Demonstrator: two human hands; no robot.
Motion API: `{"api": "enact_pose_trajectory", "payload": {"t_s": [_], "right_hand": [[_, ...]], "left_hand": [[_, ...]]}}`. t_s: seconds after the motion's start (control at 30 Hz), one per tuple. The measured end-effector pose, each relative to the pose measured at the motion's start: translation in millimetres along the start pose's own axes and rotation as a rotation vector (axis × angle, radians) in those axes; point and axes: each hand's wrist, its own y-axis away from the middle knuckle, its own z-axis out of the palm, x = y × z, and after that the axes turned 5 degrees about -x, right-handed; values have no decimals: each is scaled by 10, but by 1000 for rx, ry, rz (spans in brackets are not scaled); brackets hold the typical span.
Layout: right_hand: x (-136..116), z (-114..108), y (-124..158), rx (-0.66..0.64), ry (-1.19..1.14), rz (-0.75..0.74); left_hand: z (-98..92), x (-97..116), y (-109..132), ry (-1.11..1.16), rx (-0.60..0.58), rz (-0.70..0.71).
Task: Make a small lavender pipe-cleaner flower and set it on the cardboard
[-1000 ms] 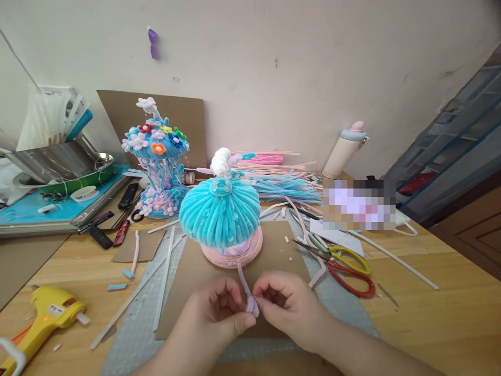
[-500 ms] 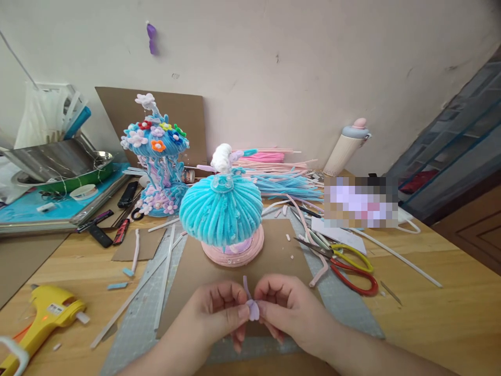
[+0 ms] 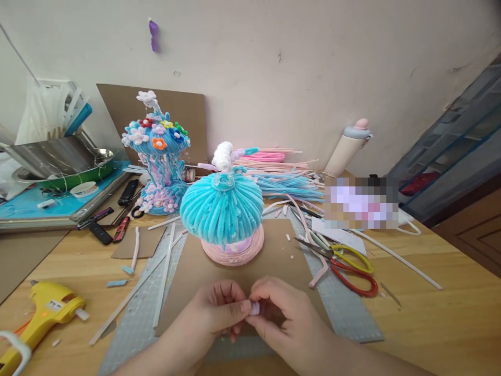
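My left hand (image 3: pixel 213 315) and my right hand (image 3: pixel 279 317) meet over a brown cardboard sheet (image 3: pixel 274 250) at the near edge of the table. Between their fingertips sits a small curled lilac pipe cleaner (image 3: pixel 254 308), pinched from both sides; only a small coil of it shows. Just beyond the hands stands a blue pipe-cleaner dome figure (image 3: pixel 222 209) on a round pink base (image 3: pixel 233 253), with a white top knot.
A second blue flowered pipe-cleaner figure (image 3: pixel 157 163) stands at the back left. Yellow glue gun (image 3: pixel 47 309) lies near left. Red and yellow scissors (image 3: pixel 346 266) lie right of the cardboard. Loose pink and blue pipe cleaners (image 3: pixel 282 175), a bottle (image 3: pixel 346 148) and a grey cutting mat (image 3: pixel 344 308) surround them.
The lilac pipe cleaner's long free end, sticking up toward the pink base, has been wound in; now only a small coil shows between my fingertips. The hands stayed in place.
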Motion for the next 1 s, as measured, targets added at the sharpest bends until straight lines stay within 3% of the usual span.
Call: {"api": "enact_pose_trajectory", "payload": {"t_s": [0.23, 0.57, 0.83, 1.0], "right_hand": [[6, -14, -17, 38, -44, -73], [29, 49, 13, 55, -186, 48], [35, 78, -40, 25, -679, 314], [17, 30, -90, -17, -839, 418]], "left_hand": [[-50, -19, -8, 137, -71, -29], [-43, -26, -9, 108, -96, -36], [-44, 0, 20, 92, -96, -82], [-42, -10, -12, -4, -80, -15]]}}
